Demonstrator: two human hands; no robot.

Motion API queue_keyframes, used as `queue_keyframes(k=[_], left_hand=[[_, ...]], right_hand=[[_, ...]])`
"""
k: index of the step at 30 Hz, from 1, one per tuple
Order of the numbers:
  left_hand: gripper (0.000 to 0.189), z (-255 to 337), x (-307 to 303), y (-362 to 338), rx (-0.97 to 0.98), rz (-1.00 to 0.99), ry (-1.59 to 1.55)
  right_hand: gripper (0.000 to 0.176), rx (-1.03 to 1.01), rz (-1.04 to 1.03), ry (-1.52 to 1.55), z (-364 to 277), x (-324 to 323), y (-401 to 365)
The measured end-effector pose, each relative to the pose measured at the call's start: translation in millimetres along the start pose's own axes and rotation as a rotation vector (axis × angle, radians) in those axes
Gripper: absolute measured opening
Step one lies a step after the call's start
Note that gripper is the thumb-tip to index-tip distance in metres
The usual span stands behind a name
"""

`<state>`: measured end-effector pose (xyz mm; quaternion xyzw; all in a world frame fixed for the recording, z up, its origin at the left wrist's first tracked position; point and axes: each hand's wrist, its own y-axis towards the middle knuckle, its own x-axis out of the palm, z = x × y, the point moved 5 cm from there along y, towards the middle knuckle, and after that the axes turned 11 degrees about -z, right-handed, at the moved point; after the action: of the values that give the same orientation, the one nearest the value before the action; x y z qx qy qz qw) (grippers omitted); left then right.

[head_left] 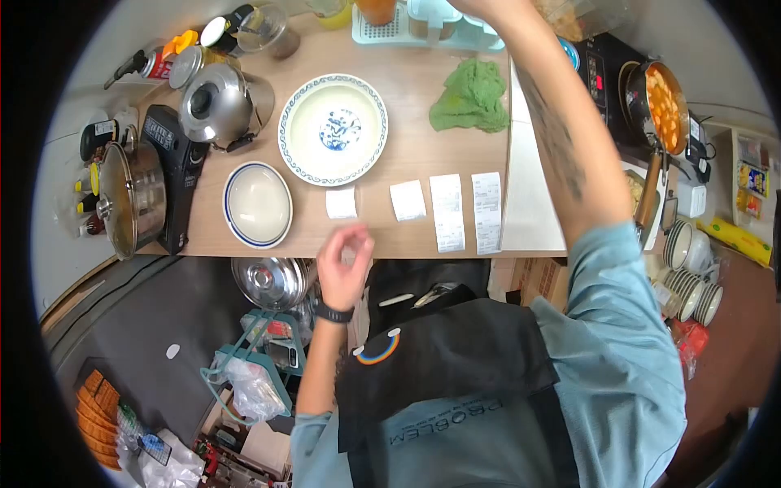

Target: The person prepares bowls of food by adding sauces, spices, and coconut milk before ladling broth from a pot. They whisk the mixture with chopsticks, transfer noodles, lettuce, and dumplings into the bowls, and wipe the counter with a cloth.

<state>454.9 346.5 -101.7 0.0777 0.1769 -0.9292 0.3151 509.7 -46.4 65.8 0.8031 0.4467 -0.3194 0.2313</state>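
My left hand (343, 264) is over the table's front edge, fingers curled and thumb tip meeting them in a loose ring, with nothing visible in it. Just beyond it lies a small paper slip (341, 203); another slip (407, 201) and two long receipts (447, 213) are to its right. A large patterned bowl (333, 130) and a smaller blue-rimmed bowl (258, 204) stand nearby, both empty. My right arm reaches to the top edge, where my right hand (482, 6) is mostly cut off beside the light-blue container rack (480, 37); its fingers are hidden.
A green cloth (472, 96) lies at the right. Beyond my right arm, a pan of orange food (665, 110) sits on a cooker. A steel kettle (213, 106), a lidded pot (130, 195) and a black stove (172, 175) stand left. Stacked bowls (683, 293) are lower right.
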Motion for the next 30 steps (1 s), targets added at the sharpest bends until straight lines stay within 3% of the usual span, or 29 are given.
queue_keyframes(k=[2, 3, 5, 9, 11, 13, 15, 21, 23, 25, 27, 29, 30], left_hand=[[0.028, 47.5, 0.5, 55.3, 0.210, 0.002, 0.083], [0.034, 71.9, 0.6, 86.9, 0.325, 0.021, 0.148], [0.052, 102.6, -1.3, 158.8, 0.458, 0.121, 0.216], [0.086, 95.8, 3.4, 304.4, 0.362, 0.257, 0.016], [0.089, 69.0, 6.8, 360.2, 0.337, 0.261, 0.081], [0.091, 74.3, 9.6, 382.7, 0.309, 0.285, 0.157], [0.093, 78.7, 21.5, 385.8, 0.269, 0.110, 0.059], [0.079, 107.8, 19.2, 368.6, 0.327, 0.272, 0.173], [0.077, 140.9, 10.5, 337.4, 0.476, 0.304, 0.306], [0.079, 154.4, -7.2, 292.2, 0.501, 0.323, 0.319], [0.075, 176.0, -24.0, 237.5, 0.794, 0.326, 0.479], [0.076, 181.2, -43.2, 190.3, 0.819, 0.311, 0.591], [0.075, 177.6, -54.1, 169.3, 0.804, 0.322, 0.612]], right_hand=[[0.052, -0.121, 0.076, -0.058, 47.4, -7.4, -57.8], [0.049, -0.040, 0.215, 0.145, 70.2, -4.8, -96.9], [0.052, 0.148, 0.201, 0.178, 111.4, 7.6, -167.2], [0.054, 0.352, 0.107, 0.024, 168.4, 40.3, -267.4], [0.054, 0.323, 0.095, -0.180, 179.7, 45.8, -290.5], [0.056, 0.330, 0.096, -0.193, 192.1, 48.3, -297.6], [0.057, 0.377, 0.028, -0.253, 197.8, 52.0, -298.7], [0.048, 0.243, 0.091, -0.330, 149.7, 9.0, -262.3], [0.039, 0.220, 0.059, 0.082, 132.6, -8.2, -233.3], [0.032, 0.067, 0.131, 0.164, 78.7, -32.4, -188.9], [0.028, -0.114, 0.161, 0.100, 20.0, -45.5, -147.3], [0.024, -0.256, 0.193, 0.072, -30.3, -37.8, -116.6], [0.020, -0.434, 0.124, -0.171, -61.2, -24.8, -106.9]])
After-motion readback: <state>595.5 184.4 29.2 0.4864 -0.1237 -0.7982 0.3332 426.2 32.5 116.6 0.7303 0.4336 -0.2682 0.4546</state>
